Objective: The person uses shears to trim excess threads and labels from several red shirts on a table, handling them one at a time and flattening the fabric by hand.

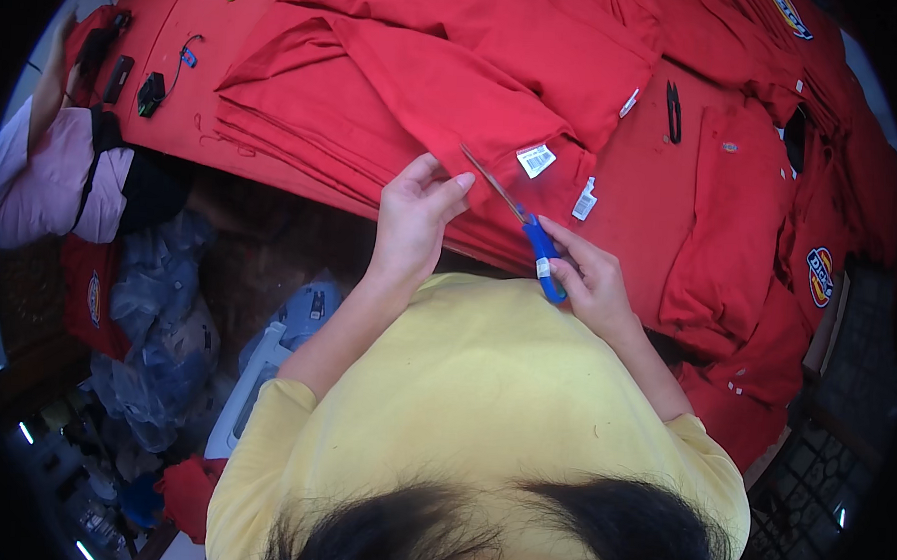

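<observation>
At the red table, near edge: blue-handled, slim-bladed metal scissors, gripped by right hand; half-curled left hand, contents unclear. Tips are best kept off folded red cloth.

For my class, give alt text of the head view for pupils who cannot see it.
The right hand holds pointed metal scissors with a blue handle; the half-curled left hand is raised near the blades, beside layered red cloth garments with white tags.

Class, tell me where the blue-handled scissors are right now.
In the head view, the blue-handled scissors are right of centre in the right hand, blades pointing up and left between the left hand and a white label.
</observation>
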Available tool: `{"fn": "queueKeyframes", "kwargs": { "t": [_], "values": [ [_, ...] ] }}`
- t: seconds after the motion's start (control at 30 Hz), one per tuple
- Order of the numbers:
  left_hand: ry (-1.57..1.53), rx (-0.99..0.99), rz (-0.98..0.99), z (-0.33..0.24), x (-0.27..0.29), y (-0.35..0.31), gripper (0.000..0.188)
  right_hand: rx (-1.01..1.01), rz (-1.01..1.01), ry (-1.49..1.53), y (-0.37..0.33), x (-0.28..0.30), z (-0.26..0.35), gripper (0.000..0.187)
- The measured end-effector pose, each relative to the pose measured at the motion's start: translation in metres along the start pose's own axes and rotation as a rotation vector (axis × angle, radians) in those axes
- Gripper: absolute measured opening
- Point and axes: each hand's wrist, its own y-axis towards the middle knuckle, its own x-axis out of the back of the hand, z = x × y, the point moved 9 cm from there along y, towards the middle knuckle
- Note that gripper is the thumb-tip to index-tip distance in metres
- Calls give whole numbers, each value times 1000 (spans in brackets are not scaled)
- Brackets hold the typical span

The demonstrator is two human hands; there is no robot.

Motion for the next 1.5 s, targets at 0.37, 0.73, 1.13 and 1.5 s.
{"fn": "queueKeyframes", "kwargs": {
  "t": [0.37, 0.73, 1.13, 1.5],
  "values": [
    [73, -60, 10, -3, -5, -1, 41, -40, 48, 120, 16, -4, -1, 47],
    [58, -78, 36, -8, 3, 4, 43, 27, 87, -9, 23, -7, 19, 45],
    [-54, 62, 23, 10, 3, 0, 43, -99, -43, 554, 39, 0, 4, 52],
    [-254, 247, -94, 49, 34, 13, 21, -168, -47, 194, 74, -22, 1, 60]
  ]
}}
